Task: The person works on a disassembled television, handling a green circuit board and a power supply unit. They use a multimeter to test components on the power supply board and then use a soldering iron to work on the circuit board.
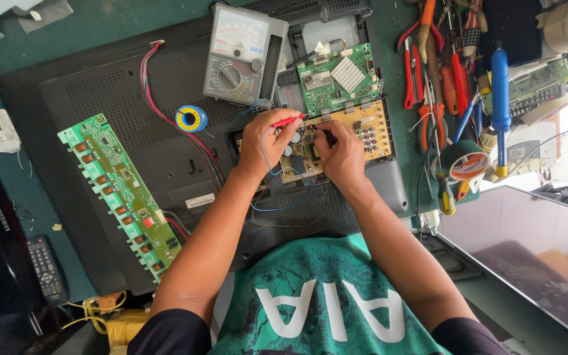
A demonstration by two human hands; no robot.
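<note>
We saw both hands at centre frame, working over a tan circuit board set in the opened back of a black TV casing. The left hand was pinched closed around a red probe, fingers curled tight, tip pointing right toward the board's upper left part. The right hand was also closed, fingers pinching a black probe mostly hidden by them; its tip met the board, exact contact spot we could not tell. A blue wire looped below the left wrist. Above the hands sat a green circuit board and, upper centre, an analog multimeter. A long green board lay at left, a solder spool near it, and assorted hand tools at upper right.
</note>
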